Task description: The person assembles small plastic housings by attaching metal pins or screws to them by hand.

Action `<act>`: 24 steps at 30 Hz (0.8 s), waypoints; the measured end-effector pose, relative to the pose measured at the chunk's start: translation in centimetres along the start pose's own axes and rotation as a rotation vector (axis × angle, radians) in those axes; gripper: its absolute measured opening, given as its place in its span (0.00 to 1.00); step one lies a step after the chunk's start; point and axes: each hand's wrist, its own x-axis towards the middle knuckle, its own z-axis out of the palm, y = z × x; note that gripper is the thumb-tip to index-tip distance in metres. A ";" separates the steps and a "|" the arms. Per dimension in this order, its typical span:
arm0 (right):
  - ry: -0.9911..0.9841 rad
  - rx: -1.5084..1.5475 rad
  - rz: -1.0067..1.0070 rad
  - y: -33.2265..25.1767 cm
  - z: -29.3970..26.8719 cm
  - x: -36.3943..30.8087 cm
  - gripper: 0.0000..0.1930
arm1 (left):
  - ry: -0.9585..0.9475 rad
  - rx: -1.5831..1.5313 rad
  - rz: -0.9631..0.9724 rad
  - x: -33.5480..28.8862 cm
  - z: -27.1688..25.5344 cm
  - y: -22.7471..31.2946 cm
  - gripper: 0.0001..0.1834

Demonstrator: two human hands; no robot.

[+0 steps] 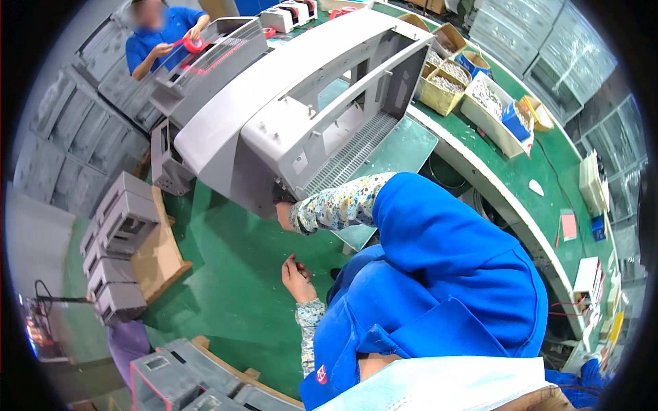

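A large grey-white housing (226, 116), with a frame-like opening and a slotted panel, lies tilted on a small green-topped stand (404, 147). My right hand (284, 215) is at its lower near corner, curled against the edge, with the fingertips partly hidden. My left hand (297, 279) is held in the air over the green floor, apart from the housing. Its fingers are curled in, with something dark at the fingertips that is too small to name. Both forearms wear floral sleeve covers.
A curved green workbench (507, 171) runs along the right with boxes of small parts (445, 85). Grey casings (127, 222) stand on a wooden pallet at left; more casings (171, 377) are nearer. Across the housing, a co-worker (161, 34) holds red tape beside another casing.
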 end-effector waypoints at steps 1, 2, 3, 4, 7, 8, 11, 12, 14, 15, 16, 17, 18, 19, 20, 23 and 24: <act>0.024 0.013 0.021 0.1 0.8 0.6 0.14 | -0.020 -0.027 -0.024 0.1 0.3 0.1 0.10; 0.047 0.026 0.042 0.2 1.7 1.2 0.14 | -0.048 -0.059 -0.050 0.2 0.7 0.2 0.11; 0.070 0.037 0.051 0.1 1.7 1.3 0.14 | -0.055 -0.037 -0.050 0.3 0.7 0.2 0.11; 0.079 0.055 0.066 -0.1 1.9 1.3 0.14 | -0.056 -0.103 -0.085 0.5 0.7 0.2 0.11; 0.401 0.001 0.067 -1.2 1.3 -1.8 0.11 | -0.047 -0.262 -0.170 1.2 -0.3 -1.0 0.11; 0.553 0.150 0.027 -1.5 1.0 -3.8 0.12 | -0.046 -0.368 -0.211 1.2 -0.4 -1.5 0.11; 0.796 0.726 -0.018 -4.3 1.8 -8.0 0.13 | -0.164 -0.466 -0.298 0.5 0.2 -1.9 0.10; 0.891 0.995 0.029 -5.3 3.3 -9.4 0.13 | -0.180 -0.447 -0.302 0.5 1.6 -1.9 0.10; 1.027 1.429 0.163 -7.2 6.8 -10.9 0.14 | -0.200 -0.395 -0.313 -0.7 4.9 -1.5 0.08; 1.068 1.592 0.253 -7.8 8.5 -11.2 0.15 | -0.206 -0.370 -0.315 -0.9 6.4 -1.5 0.08; 1.065 1.911 0.337 -8.5 9.7 -11.5 0.16 | -0.251 -0.389 -0.313 -0.7 7.4 -2.0 0.08; 1.044 2.231 0.423 -9.0 10.8 -11.7 0.17 | -0.256 -0.373 -0.316 -0.4 8.8 -2.4 0.08; 1.044 2.459 0.339 -9.3 12.5 -11.4 0.17 | -0.241 -0.340 -0.232 -0.5 11.1 -2.5 0.07; 0.777 2.902 0.243 -8.5 12.4 -13.0 0.15 | -0.220 -0.314 -0.141 -0.4 13.3 -2.7 0.07; 0.738 3.115 0.224 -8.2 12.9 -13.3 0.14 | -0.232 -0.261 -0.030 -0.3 15.4 -3.3 0.08; 0.773 3.563 0.191 -5.3 14.6 -17.3 0.12 | -0.145 0.117 0.215 -1.4 23.8 -3.8 0.09; 0.904 3.708 0.011 -4.5 16.0 -18.0 0.12 | -0.215 0.179 0.269 -1.1 25.7 -4.6 0.10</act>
